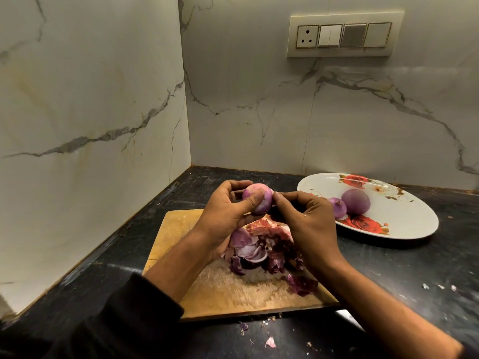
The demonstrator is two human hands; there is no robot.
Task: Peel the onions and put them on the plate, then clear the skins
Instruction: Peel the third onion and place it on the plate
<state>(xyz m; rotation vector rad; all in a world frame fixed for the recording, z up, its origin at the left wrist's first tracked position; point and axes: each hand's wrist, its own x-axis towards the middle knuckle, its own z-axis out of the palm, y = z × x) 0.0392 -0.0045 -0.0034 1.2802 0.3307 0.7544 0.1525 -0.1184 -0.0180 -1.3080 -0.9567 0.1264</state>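
My left hand grips a purple onion above the far end of the wooden cutting board. My right hand touches the onion's right side with its fingertips, fingers curled as if pinching at the skin. Below both hands a heap of purple and reddish onion skins lies on the board. Two peeled onions, a large one and a smaller one, rest on the white plate with red roses at the right.
The black counter sits in a corner of marble-look walls. Small skin scraps lie on the counter in front of the board and at the right. A switch panel hangs on the back wall.
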